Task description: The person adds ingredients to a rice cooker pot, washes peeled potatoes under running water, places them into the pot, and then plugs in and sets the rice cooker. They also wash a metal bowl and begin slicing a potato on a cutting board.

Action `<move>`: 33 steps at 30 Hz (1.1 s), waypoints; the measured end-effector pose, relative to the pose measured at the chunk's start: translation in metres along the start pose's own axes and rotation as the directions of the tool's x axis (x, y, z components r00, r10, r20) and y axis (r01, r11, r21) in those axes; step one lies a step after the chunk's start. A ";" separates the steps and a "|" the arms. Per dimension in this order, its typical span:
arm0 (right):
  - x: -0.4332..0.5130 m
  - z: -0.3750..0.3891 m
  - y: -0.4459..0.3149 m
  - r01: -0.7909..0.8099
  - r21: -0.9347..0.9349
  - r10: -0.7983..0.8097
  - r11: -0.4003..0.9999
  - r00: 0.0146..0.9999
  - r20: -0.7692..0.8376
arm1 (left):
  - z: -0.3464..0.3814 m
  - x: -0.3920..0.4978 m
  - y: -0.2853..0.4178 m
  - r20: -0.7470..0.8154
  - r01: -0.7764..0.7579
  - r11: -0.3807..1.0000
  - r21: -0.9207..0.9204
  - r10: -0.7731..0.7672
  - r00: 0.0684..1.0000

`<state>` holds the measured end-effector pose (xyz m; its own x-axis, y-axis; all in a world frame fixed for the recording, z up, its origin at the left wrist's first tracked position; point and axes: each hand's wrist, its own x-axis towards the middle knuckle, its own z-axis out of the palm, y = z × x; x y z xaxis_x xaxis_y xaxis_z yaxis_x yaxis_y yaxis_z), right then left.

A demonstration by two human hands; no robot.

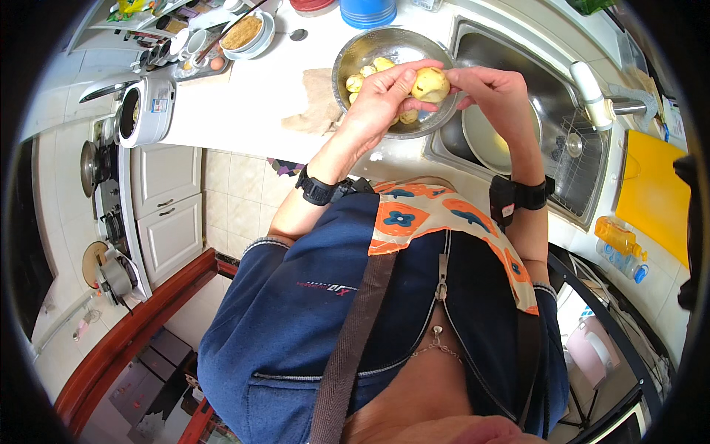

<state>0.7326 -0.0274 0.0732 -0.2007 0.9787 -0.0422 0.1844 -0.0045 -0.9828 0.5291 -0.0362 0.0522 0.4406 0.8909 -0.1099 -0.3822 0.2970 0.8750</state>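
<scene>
My left hand [383,91] holds a peeled yellow potato [431,85] with a few dark spots, its thumb and fingers around the left side. The fingertips of my right hand [491,91] touch the potato's right side; whether they hold a small tool cannot be seen. Both hands are over a perforated stainless steel bowl [363,47], where several more yellow potatoes [355,83] lie, partly hidden by my left hand. Under my right wrist, a pale round basin [477,133] stands in the sink with something yellow in it.
The steel sink [499,53] with a faucet [592,97] and wire rack [577,161] is on the right. A brown cloth [316,102] lies left of the bowl. Farther left are a bowl of brown crumbs [242,33], a spoon [298,35] and a rice cooker [152,111]. A yellow cutting board [652,188] lies far right.
</scene>
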 end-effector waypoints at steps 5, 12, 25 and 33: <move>-0.003 -0.014 0.003 -0.007 -0.058 0.009 0.998 1.000 0.025 | 0.007 0.008 -0.003 0.037 0.038 0.998 0.043 -0.040 0.999; -0.007 -0.025 0.005 -0.041 0.031 0.043 0.999 0.998 -0.044 | 0.020 0.018 -0.003 0.054 0.081 0.993 0.082 -0.086 0.995; -0.025 -0.029 0.030 0.073 0.044 -0.061 0.996 0.971 -0.229 | 0.048 0.045 -0.023 -0.040 0.151 0.980 -0.130 -0.158 0.987; -0.031 -0.054 0.043 0.039 -0.013 -0.041 0.999 0.972 -0.233 | 0.064 0.058 -0.034 -0.020 0.208 0.968 -0.142 -0.213 0.977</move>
<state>0.7990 -0.0468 0.0423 0.0212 0.9989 0.0414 0.1887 0.0367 -0.9813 0.6201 -0.0166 0.0464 0.4955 0.8141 -0.3030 -0.3940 0.5215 0.7568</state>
